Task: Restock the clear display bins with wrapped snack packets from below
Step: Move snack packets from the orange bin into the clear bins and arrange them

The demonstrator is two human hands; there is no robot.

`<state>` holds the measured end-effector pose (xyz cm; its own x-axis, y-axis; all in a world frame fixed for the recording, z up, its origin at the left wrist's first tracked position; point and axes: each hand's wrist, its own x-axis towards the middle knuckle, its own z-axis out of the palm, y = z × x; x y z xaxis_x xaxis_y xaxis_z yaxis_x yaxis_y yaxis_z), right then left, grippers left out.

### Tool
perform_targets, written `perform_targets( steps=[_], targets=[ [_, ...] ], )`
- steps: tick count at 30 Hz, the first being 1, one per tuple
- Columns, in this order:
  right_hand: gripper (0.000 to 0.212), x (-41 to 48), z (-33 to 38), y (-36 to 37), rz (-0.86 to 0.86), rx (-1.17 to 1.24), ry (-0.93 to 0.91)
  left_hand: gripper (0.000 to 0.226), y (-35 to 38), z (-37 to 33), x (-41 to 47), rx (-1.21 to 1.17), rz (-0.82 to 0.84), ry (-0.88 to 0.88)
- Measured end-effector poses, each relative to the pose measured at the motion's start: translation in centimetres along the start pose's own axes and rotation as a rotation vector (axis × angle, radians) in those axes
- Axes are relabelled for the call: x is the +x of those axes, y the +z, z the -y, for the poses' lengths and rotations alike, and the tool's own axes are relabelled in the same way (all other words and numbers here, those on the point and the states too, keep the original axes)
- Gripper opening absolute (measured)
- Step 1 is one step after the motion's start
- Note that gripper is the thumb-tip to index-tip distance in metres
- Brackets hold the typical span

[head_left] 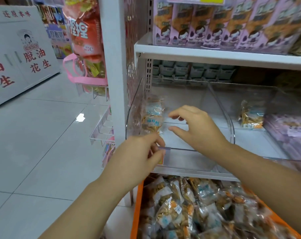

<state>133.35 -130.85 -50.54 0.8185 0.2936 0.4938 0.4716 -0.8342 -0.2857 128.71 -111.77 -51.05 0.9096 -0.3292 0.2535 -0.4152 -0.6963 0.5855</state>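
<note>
A clear display bin (194,159) sits on the white shelf. One wrapped snack packet (153,116) stands upright against its left wall. My right hand (196,128) reaches into the bin just right of that packet, thumb and fingers apart, with a small gap to the wrapper. My left hand (139,156) is at the bin's front left corner, fingers and thumb pinched around the front lip by a small purple tag strip. Below the shelf, an orange crate (137,200) is heaped with several wrapped snack packets (189,209).
A second clear bin (260,152) to the right holds one packet (251,114) and purple packs (287,133). Pink boxes (215,25) fill the shelf above. A white upright (111,66) borders the bin on the left, with hanging bags (85,49) and tiled floor (42,135) beyond.
</note>
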Motion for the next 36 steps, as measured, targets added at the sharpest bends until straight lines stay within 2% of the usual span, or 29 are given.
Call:
perform_targets(
  steps=[5, 8, 12, 15, 17, 20, 22, 25, 27, 29, 32, 36],
  targets=[
    [0.018, -8.9, 0.2, -2.1, -0.022, 0.001, -0.062, 0.007, 4.9, -0.8, -2.2, 0.017, 0.212, 0.116],
    [0.017, -14.3, -1.5, -0.9, 0.055, 0.025, 0.01, 0.016, 8.9, 0.4, -2.7, 0.065, 0.313, 0.033],
    [0.038, -19.2, -5.4, 2.2, 0.367, -0.014, 0.357, 0.035, 14.1, 2.9, -3.3, 0.081, 0.446, -0.116],
    [0.055, -21.7, -8.4, 4.4, 0.657, -0.052, 0.549, 0.042, 17.8, 4.5, -5.1, 0.014, 0.436, -0.232],
    [0.066, -23.5, -9.2, 5.5, 0.794, 0.024, 0.636, 0.057, 19.7, 5.0, -6.2, -0.001, 0.419, -0.334],
    [0.076, -25.6, -9.5, 6.5, 0.902, 0.073, 0.629, 0.071, 21.0, 5.4, -6.4, 0.033, 0.403, -0.427],
    [0.078, -25.8, -9.8, 6.6, 0.913, 0.101, 0.622, 0.065, 21.1, 5.8, -5.8, 0.076, 0.382, -0.46],
    [0.069, -25.3, -10.3, 6.7, 0.893, 0.099, 0.649, 0.044, 20.9, 6.0, -5.8, 0.272, 0.475, -0.488],
    [0.062, -25.1, -10.1, 6.7, 0.892, 0.109, 0.654, 0.043, 20.8, 5.7, -6.1, 0.317, 0.498, -0.504],
    [0.056, -25.0, -9.8, 6.6, 0.876, 0.065, 0.644, 0.039, 20.7, 5.6, -6.1, 0.285, 0.474, -0.518],
    [0.054, -25.0, -9.6, 6.3, 0.81, 0.02, 0.609, 0.02, 20.5, 5.9, -6.1, 0.124, 0.454, -0.535],
    [0.052, -24.6, -9.4, 6.1, 0.747, 0.088, 0.6, 0.025, 20.6, 6.9, -6.1, 0.068, 0.587, -0.508]
  ],
)
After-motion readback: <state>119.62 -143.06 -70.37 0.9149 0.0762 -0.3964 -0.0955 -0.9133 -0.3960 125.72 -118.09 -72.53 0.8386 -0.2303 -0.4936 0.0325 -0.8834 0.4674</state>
